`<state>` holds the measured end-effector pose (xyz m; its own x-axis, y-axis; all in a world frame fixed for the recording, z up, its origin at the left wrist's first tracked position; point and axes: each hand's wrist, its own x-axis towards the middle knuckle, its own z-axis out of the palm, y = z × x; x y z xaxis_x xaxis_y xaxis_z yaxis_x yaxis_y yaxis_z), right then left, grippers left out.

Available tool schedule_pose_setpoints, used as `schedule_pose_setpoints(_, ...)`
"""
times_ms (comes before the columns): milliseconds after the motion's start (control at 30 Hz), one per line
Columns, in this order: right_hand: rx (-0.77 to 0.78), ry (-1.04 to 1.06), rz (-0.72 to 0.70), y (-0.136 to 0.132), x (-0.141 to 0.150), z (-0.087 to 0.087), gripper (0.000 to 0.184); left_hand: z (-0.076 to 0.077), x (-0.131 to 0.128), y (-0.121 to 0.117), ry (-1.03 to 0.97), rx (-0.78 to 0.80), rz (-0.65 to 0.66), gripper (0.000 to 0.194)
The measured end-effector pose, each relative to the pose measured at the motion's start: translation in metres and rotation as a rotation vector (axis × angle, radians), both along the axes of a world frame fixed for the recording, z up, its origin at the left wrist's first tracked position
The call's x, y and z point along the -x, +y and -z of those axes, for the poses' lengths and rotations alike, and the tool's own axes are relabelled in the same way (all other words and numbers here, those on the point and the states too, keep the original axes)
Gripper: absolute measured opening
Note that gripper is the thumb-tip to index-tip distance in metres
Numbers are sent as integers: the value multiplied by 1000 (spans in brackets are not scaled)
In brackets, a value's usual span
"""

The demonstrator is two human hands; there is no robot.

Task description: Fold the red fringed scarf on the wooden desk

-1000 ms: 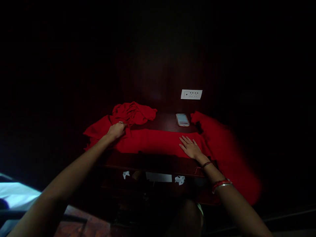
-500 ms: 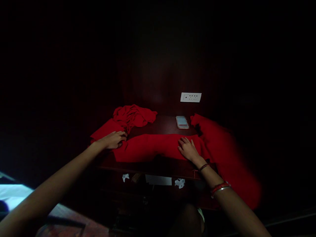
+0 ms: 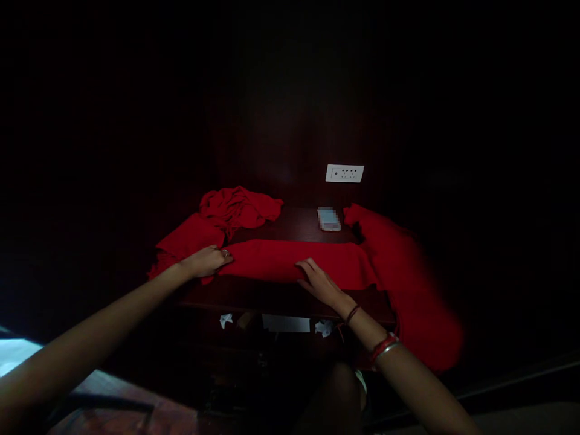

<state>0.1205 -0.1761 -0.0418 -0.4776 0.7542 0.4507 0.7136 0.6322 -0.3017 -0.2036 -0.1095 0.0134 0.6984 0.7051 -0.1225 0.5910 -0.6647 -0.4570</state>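
Note:
A long red cloth (image 3: 272, 260) lies as a flat band across a dark wooden table. At its left end my left hand (image 3: 207, 261) has its fingers closed on the cloth's edge; a ring shows on one finger. My right hand (image 3: 319, 284) rests on the band right of its middle, near the front edge, fingers extended and a little apart. A crumpled heap of red cloth (image 3: 242, 208) sits behind my left hand. To the right, more red cloth (image 3: 408, 290) spreads over the table side, and it seems to join the band.
A phone (image 3: 328, 219) lies behind the band, below a white wall socket (image 3: 345, 173). Under the tabletop, a shelf holds crumpled paper (image 3: 324, 327), another scrap (image 3: 225, 320) and a pale flat sheet (image 3: 286, 323). Most surroundings are very dark.
My right hand has slid left along the band. My left hand first let its fingers spread, then closed on the cloth nearer the front. The band's front edge lies straighter than half a second ago.

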Motion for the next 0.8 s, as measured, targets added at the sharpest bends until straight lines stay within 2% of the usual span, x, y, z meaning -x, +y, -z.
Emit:
schedule_pose_setpoints(100,2,-51,-14,1,1,0,21,-2,8,4,-34,-105,-52,27)
schedule_pose_setpoints(233,-14,-91,-27,2,1,1,18,-2,-13,-9,-104,-49,12,19)
schedule_pose_setpoints(400,-5,-92,-23,1,0,0,21,4,-52,-36,-313,31,170,45)
schedule_pose_setpoints(533,5,-85,-34,-3,-2,-1,30,14,-65,-38,-295,-51,170,56)
schedule_pose_setpoints(633,-20,-96,-39,-4,-2,-2,38,20,-66,-32,-233,-69,108,46)
schedule_pose_setpoints(733,-79,-152,-62,-4,0,-4,37,22,-67,-30,-287,-110,51,26)
schedule_pose_setpoints(800,-99,-210,-73,-3,4,-7,35,21,-68,-31,-298,-140,55,21)
